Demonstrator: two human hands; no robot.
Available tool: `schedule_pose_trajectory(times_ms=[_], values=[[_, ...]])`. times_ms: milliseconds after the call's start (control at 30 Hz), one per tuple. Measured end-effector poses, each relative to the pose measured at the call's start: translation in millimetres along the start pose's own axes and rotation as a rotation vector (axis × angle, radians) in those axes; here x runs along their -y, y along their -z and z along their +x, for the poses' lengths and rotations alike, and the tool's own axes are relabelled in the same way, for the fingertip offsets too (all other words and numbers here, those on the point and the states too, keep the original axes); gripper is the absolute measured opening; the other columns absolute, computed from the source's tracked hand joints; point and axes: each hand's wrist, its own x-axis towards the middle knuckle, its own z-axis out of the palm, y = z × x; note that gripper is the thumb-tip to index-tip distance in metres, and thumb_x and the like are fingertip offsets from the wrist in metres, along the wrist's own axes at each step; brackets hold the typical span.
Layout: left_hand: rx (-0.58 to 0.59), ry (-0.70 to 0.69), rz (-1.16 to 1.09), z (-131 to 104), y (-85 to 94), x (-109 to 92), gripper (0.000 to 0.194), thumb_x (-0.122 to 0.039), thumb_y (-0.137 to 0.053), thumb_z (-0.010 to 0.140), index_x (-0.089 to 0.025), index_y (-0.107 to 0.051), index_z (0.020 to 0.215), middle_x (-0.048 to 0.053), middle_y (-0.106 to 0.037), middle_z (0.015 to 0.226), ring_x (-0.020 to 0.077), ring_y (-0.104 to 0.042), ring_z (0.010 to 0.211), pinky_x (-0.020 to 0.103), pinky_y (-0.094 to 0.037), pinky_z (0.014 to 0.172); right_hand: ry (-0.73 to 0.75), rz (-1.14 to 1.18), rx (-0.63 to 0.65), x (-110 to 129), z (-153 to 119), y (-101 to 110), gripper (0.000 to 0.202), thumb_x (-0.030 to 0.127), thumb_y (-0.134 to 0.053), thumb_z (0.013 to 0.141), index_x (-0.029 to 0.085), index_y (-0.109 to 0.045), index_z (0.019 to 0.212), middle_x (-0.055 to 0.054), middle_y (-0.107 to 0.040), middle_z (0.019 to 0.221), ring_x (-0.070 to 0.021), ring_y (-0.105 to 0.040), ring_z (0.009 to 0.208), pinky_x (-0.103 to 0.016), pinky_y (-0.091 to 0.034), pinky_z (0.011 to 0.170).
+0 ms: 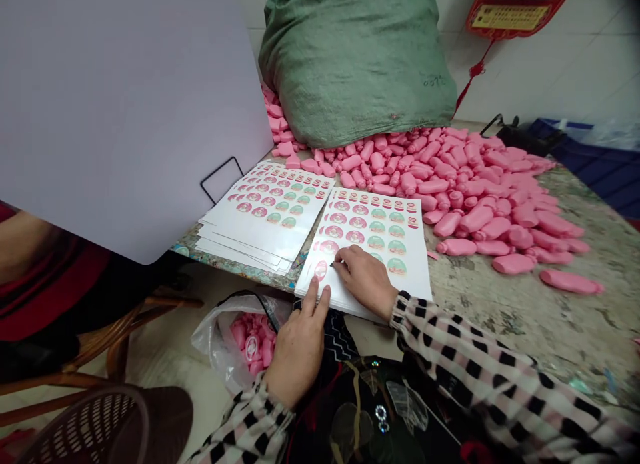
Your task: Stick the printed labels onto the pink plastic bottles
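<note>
Nearest the camera are the person's black-and-pale checked sleeves (470,351), gathered at elastic cuffs, and a dark leaf-patterned garment (367,411).

Left hand (296,351): unclenched, gripping nothing, index and middle fingers extended onto the lower left of the front stack of label sheets (369,234). Right hand (367,281): fingers curled in towards the thumb above the same stack, near an oval pink label (321,271). A small dark tip shows at those fingers; whether it is a tool, and whether anything is gripped, cannot be told.

The stack lies at the table's front edge, slightly overhanging. The step in hand appears to be work at a label's edge. Good practice, in this inspector's judgement: press the sheet flat beside the label, lift one edge at a low angle, and keep fingertips off the adhesive.

Materials: sheets white and smooth, printed with pink ovals and green domed labels; a second stack of label sheets (273,241) fanned to the left. Pink bottles (475,191), rounded, with narrow necks, heaped behind. Green sack (360,67), creased fabric. Tabletop (480,311) worn and stained.
</note>
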Motion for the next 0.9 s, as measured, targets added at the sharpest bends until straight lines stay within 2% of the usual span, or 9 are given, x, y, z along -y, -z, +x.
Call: schedule_pose_trajectory(times_ms=[167, 300, 600, 900], values=[[-0.032, -0.011, 0.028, 3.0, -2.9, -2.0, 0.072, -0.002, -0.035, 0.078, -0.021, -0.014, 0.144, 0.01, -0.015, 0.15, 0.0155, -0.059, 0.081, 0.029, -0.049, 0.071, 0.005, -0.091, 0.037, 7.5, 2.6, 4.1, 0.026, 0.033, -0.031, 0.093, 0.021, -0.054, 0.096, -0.006, -0.056, 0.095, -0.0168, -0.056, 0.083, -0.027, -0.035, 0.062], [-0.026, -0.006, 0.023, 6.6, -1.9, -3.5, 0.07, -0.003, -0.037, 0.079, -0.023, -0.019, 0.143, 0.011, -0.018, 0.149, 0.017, -0.06, 0.087, 0.029, -0.049, 0.072, 0.004, -0.119, 0.095, 9.8, 3.4, 7.5, 0.027, 0.033, -0.03, 0.093, 0.02, -0.054, 0.098, -0.007, -0.055, 0.098, -0.0172, -0.055, 0.085, -0.027, -0.036, 0.064], [-0.027, 0.038, 0.021, 4.5, -4.4, -4.9, 0.077, -0.004, -0.04, 0.078, -0.03, -0.009, 0.144, 0.012, -0.003, 0.152, 0.0133, -0.061, 0.075, 0.026, -0.05, 0.061, 0.044, -0.132, 0.091, 6.9, 4.4, 6.7, 0.03, 0.034, -0.03, 0.094, 0.02, -0.056, 0.097, -0.007, -0.055, 0.097, -0.017, -0.055, 0.082, -0.027, -0.035, 0.063], [-0.017, 0.037, 0.066, 6.0, -7.1, -5.3, 0.079, -0.006, -0.043, 0.078, -0.036, -0.008, 0.143, 0.013, -0.003, 0.152, 0.0134, -0.059, 0.071, 0.026, -0.05, 0.056, 0.052, -0.104, 0.112, 5.1, 5.4, 9.3, 0.028, 0.033, -0.033, 0.093, 0.021, -0.058, 0.096, -0.006, -0.057, 0.097, -0.0162, -0.056, 0.083, -0.026, -0.035, 0.061]])
